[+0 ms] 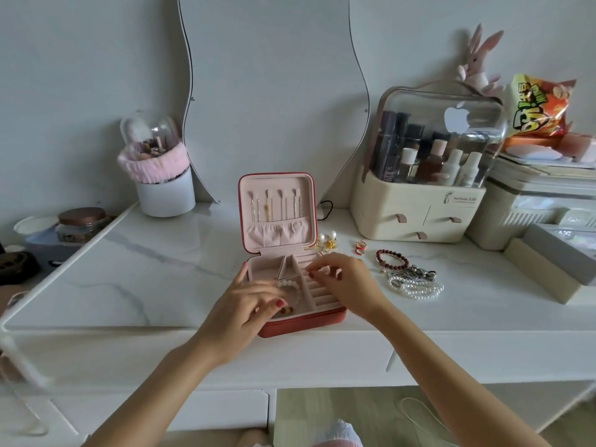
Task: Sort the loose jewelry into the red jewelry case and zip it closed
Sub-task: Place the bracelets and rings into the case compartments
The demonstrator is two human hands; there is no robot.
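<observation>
The red jewelry case (pixel 303 322) lies open near the table's front edge. Its lid stands upright with several thin chains hanging inside. My left hand (pixel 248 304) reaches over the case's front left compartments, and its fingers hold a white bead bracelet (pixel 289 283) down in a compartment. A small red and green piece (pixel 285 310) lies by my fingertips. My right hand (pixel 346 282) hovers over the ring rolls (pixel 322 293) with its fingertips drawn together. Whether they pinch anything is too small to tell.
Loose jewelry lies right of the case: pearl and gold earrings (pixel 326 241), red rings (pixel 360 247), a dark red bead bracelet (pixel 392 260), a silver chain (pixel 417 273) and pearl bracelets (pixel 419 289). A cosmetics organizer (pixel 416 211) stands behind, and a brush holder (pixel 164 191) at back left.
</observation>
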